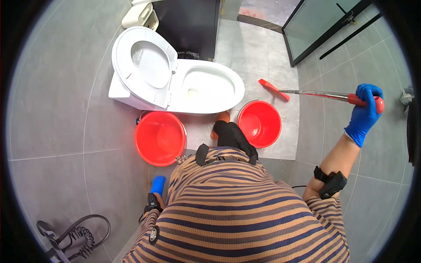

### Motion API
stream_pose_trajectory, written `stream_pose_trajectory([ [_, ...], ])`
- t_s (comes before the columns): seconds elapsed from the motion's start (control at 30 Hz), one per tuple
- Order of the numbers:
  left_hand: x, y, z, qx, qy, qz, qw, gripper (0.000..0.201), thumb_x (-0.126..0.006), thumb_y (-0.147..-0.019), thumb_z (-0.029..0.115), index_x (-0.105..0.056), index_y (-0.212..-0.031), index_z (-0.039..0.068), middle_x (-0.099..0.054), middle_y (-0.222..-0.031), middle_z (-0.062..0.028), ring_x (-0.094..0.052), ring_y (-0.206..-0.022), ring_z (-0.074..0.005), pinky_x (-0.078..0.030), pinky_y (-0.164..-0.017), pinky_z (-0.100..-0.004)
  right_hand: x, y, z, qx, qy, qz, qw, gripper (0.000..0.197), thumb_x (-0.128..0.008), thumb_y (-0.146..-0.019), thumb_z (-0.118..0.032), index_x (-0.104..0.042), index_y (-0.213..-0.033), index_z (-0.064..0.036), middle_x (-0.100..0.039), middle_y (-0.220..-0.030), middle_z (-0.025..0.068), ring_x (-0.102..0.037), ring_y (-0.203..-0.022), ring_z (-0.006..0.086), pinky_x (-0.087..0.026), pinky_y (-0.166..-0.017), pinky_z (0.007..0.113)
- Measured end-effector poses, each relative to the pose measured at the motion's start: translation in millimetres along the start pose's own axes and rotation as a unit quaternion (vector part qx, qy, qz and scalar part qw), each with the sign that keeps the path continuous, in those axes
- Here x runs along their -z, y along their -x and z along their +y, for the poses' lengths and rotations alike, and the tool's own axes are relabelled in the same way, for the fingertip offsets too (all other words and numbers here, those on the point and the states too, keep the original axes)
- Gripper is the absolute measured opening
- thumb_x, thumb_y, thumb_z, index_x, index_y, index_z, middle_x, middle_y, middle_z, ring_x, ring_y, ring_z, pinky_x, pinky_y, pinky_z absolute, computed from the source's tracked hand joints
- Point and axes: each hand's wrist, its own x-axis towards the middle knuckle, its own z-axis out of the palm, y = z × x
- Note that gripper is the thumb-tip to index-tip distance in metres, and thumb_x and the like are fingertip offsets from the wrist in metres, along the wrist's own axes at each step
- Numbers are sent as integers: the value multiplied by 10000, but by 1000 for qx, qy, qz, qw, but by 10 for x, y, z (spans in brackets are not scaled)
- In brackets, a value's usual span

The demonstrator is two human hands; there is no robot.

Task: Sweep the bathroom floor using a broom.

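Right hand (365,115), gloved in blue, is wrapped around the red grip (355,100) of a long-handled tool (322,94); its red head (272,89) is over the floor (252,44), just beside a red bucket (267,115). Grip firmly — keep the head clear of the bucket during any stroke. Left hand (158,184) hangs low; its closure cannot be determined.

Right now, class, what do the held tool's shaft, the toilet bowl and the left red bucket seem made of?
Tool's shaft: probably polished metal; silvery, with reflected streaks. Toilet bowl: likely glazed ceramic; smooth, glossy white. Left red bucket: seemingly shiny plastic; bright highlights inside.
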Motion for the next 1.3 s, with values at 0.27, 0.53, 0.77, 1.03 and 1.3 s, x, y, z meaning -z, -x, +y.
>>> stream_pose_trajectory([
  [0.27, -127, -546, -196, 103, 479, 135, 861, 230, -449, -753, 227, -566, -803, 35, -567, -718, -75, -528, -636, -201, -412, -587, -306, -81, 67, -126, -6, 1, 5, 1000, 49, -488, -649, -7, -453, -683, -15, -440, -611, 42, -400, -556, 116, -328, -554, 237],
  [0.53, 364, -950, 403, 123, 529, 118, 831, 179, -444, -717, 176, -559, -722, 38, -527, -695, -47, -495, -679, -153, -389, -587, -294, -39, 79, -139, -1, 15, 25, 1000, 51, -479, -644, -11, -455, -690, -12, -441, -610, 40, -404, -556, 115, -330, -550, 230],
  [0.77, 259, -829, -150, -10, 17, -66, 998, 301, -463, -765, 269, -547, -918, 25, -574, -833, -82, -531, -741, -182, -410, -631, -299, 13, 96, -59, -15, 28, 47, 998, 50, -479, -640, -10, -452, -681, -17, -443, -610, 40, -409, -559, 113, -336, -556, 235],
  [1.03, 1085, -1123, 593, 162, 459, 112, 866, 275, -493, -738, 220, -541, -907, 8, -549, -861, -87, -511, -790, -147, -404, -682, -271, 257, 93, 17, 3, -36, 1, 999, 51, -481, -642, 6, -450, -681, -2, -440, -617, 54, -403, -570, 129, -335, -574, 254],
  [1.3, 922, -390, 706, 99, 410, 38, 906, 220, -488, -733, 203, -561, -841, 26, -522, -729, -32, -455, -665, -109, -366, -603, -239, 102, 64, 37, -7, 4, 39, 999, 72, -497, -633, -15, -475, -700, 1, -475, -650, 63, -443, -602, 132, -353, -596, 260],
])
